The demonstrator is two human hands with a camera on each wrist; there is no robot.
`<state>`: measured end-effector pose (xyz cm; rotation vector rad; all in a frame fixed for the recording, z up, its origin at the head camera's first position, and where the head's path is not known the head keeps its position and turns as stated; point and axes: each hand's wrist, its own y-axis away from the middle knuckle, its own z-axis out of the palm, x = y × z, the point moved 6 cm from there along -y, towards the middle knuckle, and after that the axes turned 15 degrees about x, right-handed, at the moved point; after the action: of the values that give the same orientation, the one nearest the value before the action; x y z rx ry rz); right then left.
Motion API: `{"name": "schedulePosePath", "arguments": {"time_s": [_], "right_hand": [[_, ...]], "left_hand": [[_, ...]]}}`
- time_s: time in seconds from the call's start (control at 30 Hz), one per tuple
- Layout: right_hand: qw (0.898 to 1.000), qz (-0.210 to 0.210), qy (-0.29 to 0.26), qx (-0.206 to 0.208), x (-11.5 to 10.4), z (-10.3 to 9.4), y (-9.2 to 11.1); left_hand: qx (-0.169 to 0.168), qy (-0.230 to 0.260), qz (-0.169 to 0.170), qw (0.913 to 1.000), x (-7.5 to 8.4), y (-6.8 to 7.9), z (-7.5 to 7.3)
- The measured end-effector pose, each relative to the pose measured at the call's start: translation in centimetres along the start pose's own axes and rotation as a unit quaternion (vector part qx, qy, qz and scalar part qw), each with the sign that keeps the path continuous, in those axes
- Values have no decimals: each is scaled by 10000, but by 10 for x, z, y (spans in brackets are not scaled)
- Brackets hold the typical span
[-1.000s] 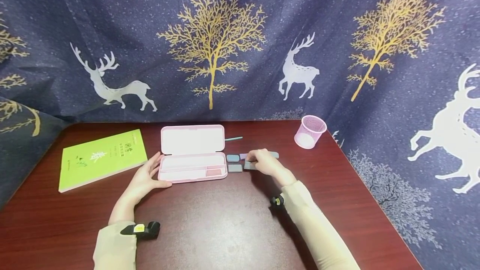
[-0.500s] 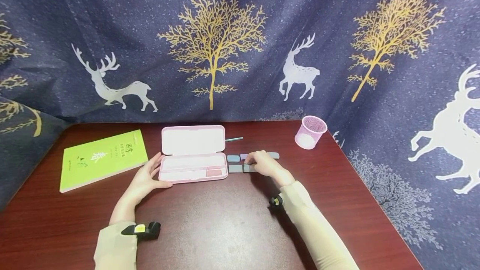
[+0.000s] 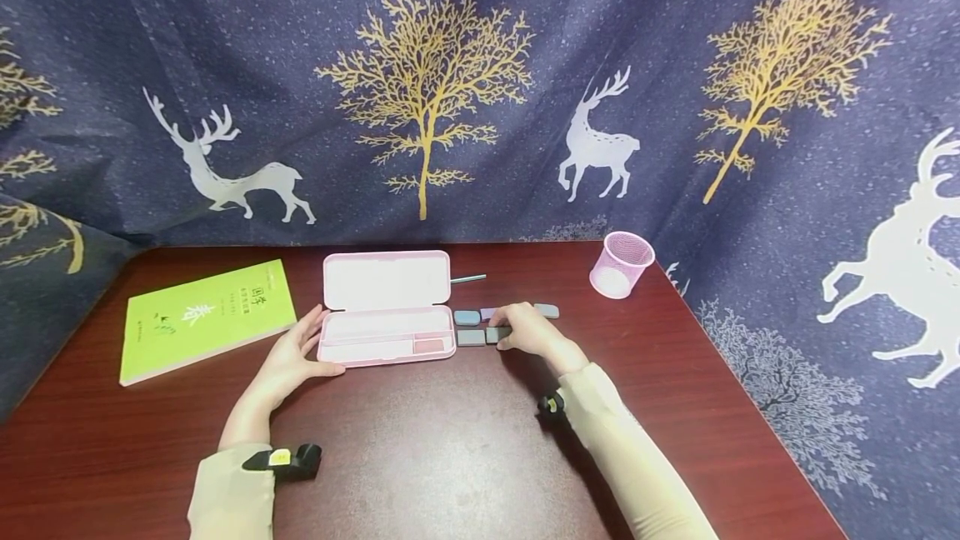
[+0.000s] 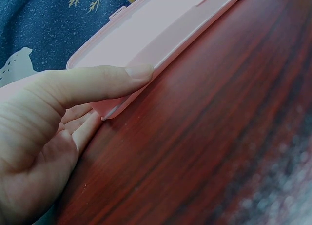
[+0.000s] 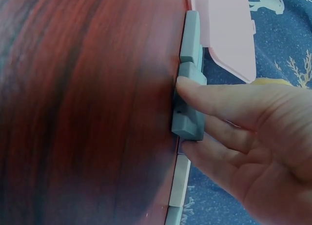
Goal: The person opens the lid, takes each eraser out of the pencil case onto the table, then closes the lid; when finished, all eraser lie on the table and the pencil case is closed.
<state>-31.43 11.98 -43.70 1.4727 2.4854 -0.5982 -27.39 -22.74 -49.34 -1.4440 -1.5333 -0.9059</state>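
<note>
My left hand (image 3: 283, 367) holds the left end of an open pink pencil case (image 3: 386, 360). In the left wrist view the thumb (image 4: 112, 82) lies over the case's front wall, with the other fingers around the end. To the right of the case, my right hand (image 3: 531, 330) pinches a grey-green eraser-like block (image 5: 187, 122), thumb at its front and fingers at its back and end. A similar grey block (image 3: 471, 338) lies end to end with it on the left. Behind these sit a blue block (image 3: 467, 317) and a purple one (image 3: 487, 314), partly hidden by the hand.
A pale grey-blue block (image 3: 547, 311) lies past the right hand. A thin teal stick (image 3: 468, 279) pokes out beside the case lid (image 3: 386, 280). A pink mesh pen holder (image 3: 621, 267) stands back right, and a green book (image 3: 206, 322) lies at left.
My right hand has brought the grey-green block slightly left, up against its neighbour, and its fingers have shifted toward the block's front. The left hand stays put on the case.
</note>
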Motion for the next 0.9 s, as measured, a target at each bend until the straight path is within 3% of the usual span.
{"name": "schedulePosePath", "arguments": {"time_s": [0.6, 0.9], "right_hand": [[9997, 223, -27, -124, 0, 3, 0], [9986, 30, -473, 235, -10, -1, -4]], "left_hand": [[-35, 50, 2, 10000, 1, 0, 0], [-15, 3, -5, 10000, -1, -1, 0]]}}
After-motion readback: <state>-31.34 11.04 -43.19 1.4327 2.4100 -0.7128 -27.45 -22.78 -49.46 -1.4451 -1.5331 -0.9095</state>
